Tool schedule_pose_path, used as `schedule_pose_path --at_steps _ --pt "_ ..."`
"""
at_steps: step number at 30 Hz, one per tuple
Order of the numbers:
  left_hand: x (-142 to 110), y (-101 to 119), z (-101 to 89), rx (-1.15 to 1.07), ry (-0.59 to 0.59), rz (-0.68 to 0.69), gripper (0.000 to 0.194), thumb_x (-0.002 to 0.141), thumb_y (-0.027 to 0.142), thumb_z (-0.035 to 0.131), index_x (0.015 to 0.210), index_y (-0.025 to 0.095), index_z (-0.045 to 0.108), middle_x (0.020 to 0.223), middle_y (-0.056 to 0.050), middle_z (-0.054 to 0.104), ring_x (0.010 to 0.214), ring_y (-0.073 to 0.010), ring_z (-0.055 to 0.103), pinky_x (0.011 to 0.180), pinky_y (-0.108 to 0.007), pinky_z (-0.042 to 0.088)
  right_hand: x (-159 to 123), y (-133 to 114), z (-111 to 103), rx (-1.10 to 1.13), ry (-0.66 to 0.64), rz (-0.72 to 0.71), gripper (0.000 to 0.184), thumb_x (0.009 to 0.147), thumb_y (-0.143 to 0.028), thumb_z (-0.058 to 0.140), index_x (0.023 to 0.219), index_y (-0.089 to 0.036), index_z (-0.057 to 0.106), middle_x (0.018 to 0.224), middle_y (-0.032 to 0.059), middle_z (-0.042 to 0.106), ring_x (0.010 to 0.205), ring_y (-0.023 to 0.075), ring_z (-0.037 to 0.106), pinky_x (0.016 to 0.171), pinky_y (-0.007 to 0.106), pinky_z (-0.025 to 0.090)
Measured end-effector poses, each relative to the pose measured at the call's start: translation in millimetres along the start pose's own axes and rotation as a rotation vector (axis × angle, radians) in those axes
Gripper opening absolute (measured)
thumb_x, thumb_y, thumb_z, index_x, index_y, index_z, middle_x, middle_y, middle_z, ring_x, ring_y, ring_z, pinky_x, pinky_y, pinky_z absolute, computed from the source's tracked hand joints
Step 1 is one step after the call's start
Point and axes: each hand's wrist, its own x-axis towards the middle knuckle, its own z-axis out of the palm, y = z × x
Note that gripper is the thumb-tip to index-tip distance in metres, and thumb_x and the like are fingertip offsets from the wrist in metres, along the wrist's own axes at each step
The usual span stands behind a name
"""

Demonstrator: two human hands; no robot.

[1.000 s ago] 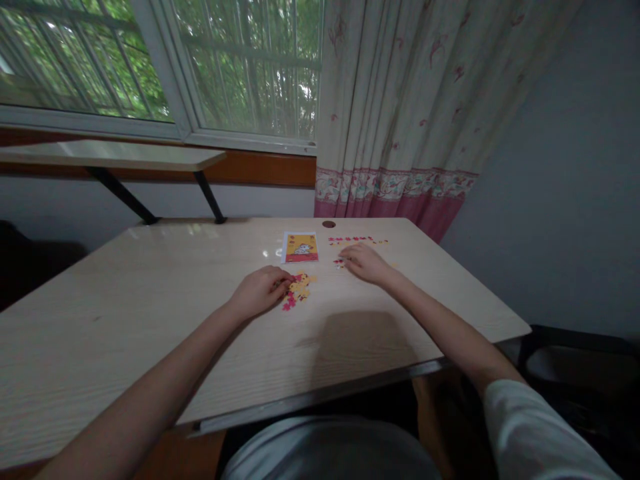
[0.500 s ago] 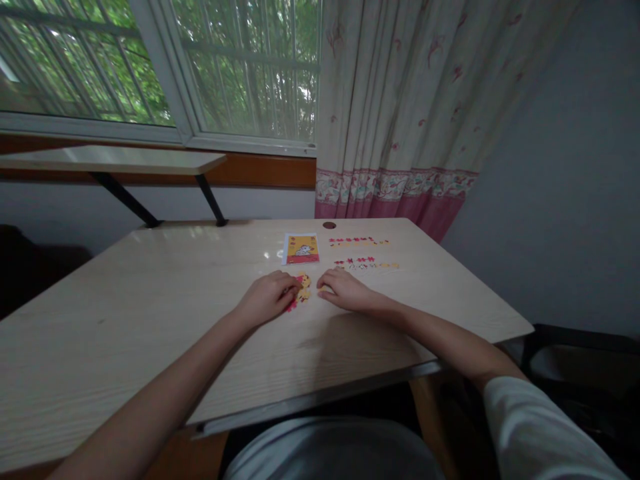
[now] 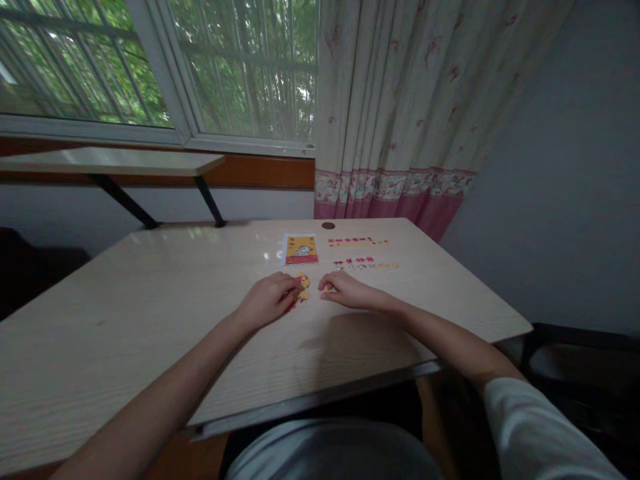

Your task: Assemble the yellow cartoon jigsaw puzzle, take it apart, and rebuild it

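Several joined red and yellow jigsaw pieces (image 3: 303, 295) lie on the table, partly covered by my left hand (image 3: 267, 297). Its thumb and fingers are pinched at their left edge, touching them. A short gap to the right of these pieces, my right hand (image 3: 346, 290) rests low over the table with curled fingers. A small yellow jigsaw piece shows faintly between its thumb and fingertips, mostly hidden. Behind the hands lies a picture card (image 3: 301, 250) with a white animal on yellow and red.
Loose jigsaw pieces lie in rows at the back right, with red pieces (image 3: 350, 239) farthest and yellow ones (image 3: 387, 265) nearer. A raised shelf (image 3: 110, 160) on black legs stands at the back left. A round cable hole (image 3: 328, 225) is near the table's back edge.
My right hand has shifted slightly to the right, away from the joined pieces. The yellow piece at its fingertips shows less than before. My left hand stays at the joined pieces.
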Motion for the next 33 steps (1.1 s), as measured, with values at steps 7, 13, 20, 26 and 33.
schedule_pose_path --at_steps 7,13,20,26,33 --pt "2 6 1.9 -0.074 0.010 -0.015 0.022 0.084 0.019 0.043 0.092 0.017 0.064 0.088 -0.006 0.066 0.083 -0.0179 0.058 0.074 -0.029 0.045 2 0 -5 0.103 -0.013 0.019 0.009 0.072 -0.017 0.067 0.079 -0.012 0.066 0.073 0.0027 0.061 0.067 0.0110 0.052 0.064 0.021 0.038" --pt "3 13 11.3 -0.213 0.015 -0.038 0.021 0.081 0.018 0.048 0.092 0.019 0.065 0.086 -0.005 0.066 0.082 -0.0169 0.058 0.074 -0.028 0.044 2 -1 -1 0.387 0.000 0.036 0.004 0.072 -0.014 0.063 0.076 -0.012 0.062 0.065 -0.0007 0.058 0.060 0.0088 0.051 0.058 0.020 0.039" --pt "5 20 9.4 -0.302 0.062 -0.091 0.019 0.081 0.025 0.050 0.086 0.017 0.067 0.081 -0.005 0.065 0.074 -0.0158 0.057 0.067 -0.026 0.043 4 -9 13 0.869 0.120 0.048 0.020 0.073 -0.027 0.062 0.088 -0.015 0.057 0.065 -0.0018 0.059 0.063 0.0097 0.059 0.065 0.026 0.048" --pt "6 25 8.4 -0.475 0.089 -0.177 0.022 0.080 0.030 0.052 0.080 0.015 0.068 0.072 -0.004 0.064 0.061 -0.0123 0.052 0.056 -0.022 0.038 5 -12 18 0.833 0.185 0.021 0.028 0.068 -0.035 0.068 0.086 -0.015 0.059 0.067 -0.0017 0.059 0.059 0.0087 0.057 0.059 0.023 0.047" --pt "9 24 7.3 -0.673 0.150 -0.295 0.021 0.073 0.031 0.055 0.073 0.013 0.066 0.069 -0.004 0.065 0.059 -0.0129 0.052 0.055 -0.023 0.040 3 -13 16 0.616 0.265 -0.033 0.027 0.072 -0.035 0.067 0.089 -0.015 0.062 0.073 0.0001 0.061 0.062 0.0084 0.054 0.060 0.022 0.045"
